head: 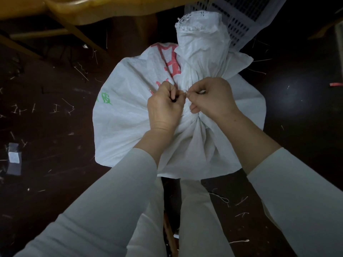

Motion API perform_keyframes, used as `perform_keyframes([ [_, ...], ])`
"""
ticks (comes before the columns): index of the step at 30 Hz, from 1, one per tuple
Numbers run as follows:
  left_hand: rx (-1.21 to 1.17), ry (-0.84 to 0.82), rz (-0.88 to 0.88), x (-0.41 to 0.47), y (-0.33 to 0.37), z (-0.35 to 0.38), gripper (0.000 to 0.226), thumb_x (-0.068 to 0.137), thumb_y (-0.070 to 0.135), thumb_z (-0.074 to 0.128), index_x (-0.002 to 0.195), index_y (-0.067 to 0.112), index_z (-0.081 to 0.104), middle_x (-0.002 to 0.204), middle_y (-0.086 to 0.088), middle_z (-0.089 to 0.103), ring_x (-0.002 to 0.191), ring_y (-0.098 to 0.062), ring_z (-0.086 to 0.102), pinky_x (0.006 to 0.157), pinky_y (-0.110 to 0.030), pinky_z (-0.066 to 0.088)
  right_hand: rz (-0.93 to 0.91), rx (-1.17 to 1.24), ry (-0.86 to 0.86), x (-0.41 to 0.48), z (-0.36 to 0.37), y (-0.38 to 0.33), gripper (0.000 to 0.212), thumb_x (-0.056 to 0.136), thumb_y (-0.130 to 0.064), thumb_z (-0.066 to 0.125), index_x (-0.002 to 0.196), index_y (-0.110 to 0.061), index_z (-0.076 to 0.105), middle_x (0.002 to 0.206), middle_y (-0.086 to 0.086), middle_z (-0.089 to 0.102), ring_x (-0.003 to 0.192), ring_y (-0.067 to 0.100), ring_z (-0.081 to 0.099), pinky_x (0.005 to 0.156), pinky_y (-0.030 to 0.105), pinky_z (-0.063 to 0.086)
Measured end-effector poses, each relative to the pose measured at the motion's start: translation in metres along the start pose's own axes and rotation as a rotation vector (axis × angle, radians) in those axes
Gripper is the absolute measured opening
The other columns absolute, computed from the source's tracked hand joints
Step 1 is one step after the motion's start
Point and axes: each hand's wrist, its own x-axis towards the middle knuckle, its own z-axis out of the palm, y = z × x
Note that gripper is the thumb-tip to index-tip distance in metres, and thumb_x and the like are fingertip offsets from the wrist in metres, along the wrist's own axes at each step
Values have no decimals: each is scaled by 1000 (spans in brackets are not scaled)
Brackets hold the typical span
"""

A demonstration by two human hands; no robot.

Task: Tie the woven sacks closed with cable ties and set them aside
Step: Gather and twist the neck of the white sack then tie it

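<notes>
Two hands meet at the gathered neck of one white woven sack (122, 115), which stands on the dark floor (52, 112) directly under them. The left hand (164, 106) is curled into a fist against the neck, pinching something small and dark between thumb and forefinger; it is too small to tell for sure whether it is the cable tie. The right hand (213, 98) is also clenched, its fingertips pinching a thin pale strand just beside the left thumb, the two hands almost touching. Beyond the knuckles the sack's loose top (202, 43) rises in one twisted bunch. Red print lies on the cloth just beyond the left hand, and one green mark sits further out to that hand's left. One pale slatted crate (246, 17) stands past the sack top. One wooden chair (74, 10) is far off beyond the left hand. Many short trimmings (55, 108) litter the floor on both sides.
</notes>
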Motion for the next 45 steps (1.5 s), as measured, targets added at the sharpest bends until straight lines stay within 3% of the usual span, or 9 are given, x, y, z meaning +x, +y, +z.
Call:
perform_keyframes([
  [8, -18, 4, 46, -1, -4, 3, 52, 76, 4, 66, 57, 28, 24, 69, -21, 65, 70, -37, 63, 75, -34, 51, 143, 184, -94, 0, -8, -3, 21, 90, -8, 58, 69, -9, 62, 58, 4, 62, 65, 21, 69, 80, 42, 58],
  [10, 11, -16, 106, 0, -4, 4, 54, 76, 1, 65, 58, 30, 22, 62, -17, 61, 64, -36, 60, 71, -17, 41, 159, 130, -113, 3, -6, -3, 16, 91, -9, 56, 82, -1, 66, 49, -4, 61, 52, 8, 64, 73, 30, 59],
  [14, 158, -122, 304, 5, -3, -1, 51, 75, 1, 63, 59, 29, 24, 52, 10, 36, 51, -21, 45, 55, -24, 34, 199, 39, -145, 7, -3, -7, 21, 95, -12, 50, 100, 2, 66, 54, -7, 66, 31, -5, 52, 48, 6, 45],
  [18, 213, -122, 359, 6, -6, -3, 43, 74, 2, 64, 60, 22, 29, 52, 5, 37, 48, -14, 37, 51, -23, 29, 177, -10, -125, 10, 0, -10, 21, 95, -13, 50, 102, 1, 66, 94, 15, 72, 31, -4, 51, 61, 13, 47],
  [24, 171, -79, 322, 6, -8, -2, 39, 75, 4, 65, 63, 17, 30, 51, -2, 43, 46, -19, 40, 50, -28, 38, 125, -40, -70, 10, -8, -16, 23, 86, -4, 58, 98, 14, 65, 85, 26, 71, 68, 27, 70, 82, 47, 56],
  [31, 171, -24, 333, 4, -11, -2, 42, 75, 6, 69, 63, 19, 31, 50, -12, 53, 44, -20, 43, 48, -27, 38, 147, -135, -253, 20, -15, -27, 16, 86, -4, 58, 95, 6, 68, 85, 22, 71, 75, 25, 70, 89, 39, 55],
  [34, 117, -73, 130, 4, -4, -3, 44, 78, 7, 68, 61, 24, 32, 58, -8, 57, 56, -25, 58, 61, -31, 49, 152, -175, -283, 24, -17, -29, 23, 89, -3, 52, 102, 11, 64, 70, 13, 67, 64, 18, 65, 86, 35, 56],
  [38, -318, -179, -393, 9, 10, -4, 17, 73, 4, 68, 78, 16, 58, 75, 1, 63, 73, -10, 60, 86, -24, 50, 154, -52, -176, 25, -17, -23, 13, 87, -3, 54, 91, 6, 64, 59, 8, 55, 48, 14, 51, 52, 24, 48],
  [45, -172, -277, -217, -4, 15, -9, 15, 77, 8, 71, 92, 5, 72, 76, 7, 62, 74, -8, 57, 78, -12, 47, 89, -61, -61, 33, -7, -14, 28, 79, -1, 58, 96, 21, 60, 92, 28, 66, 76, 30, 60, 69, 32, 50],
])
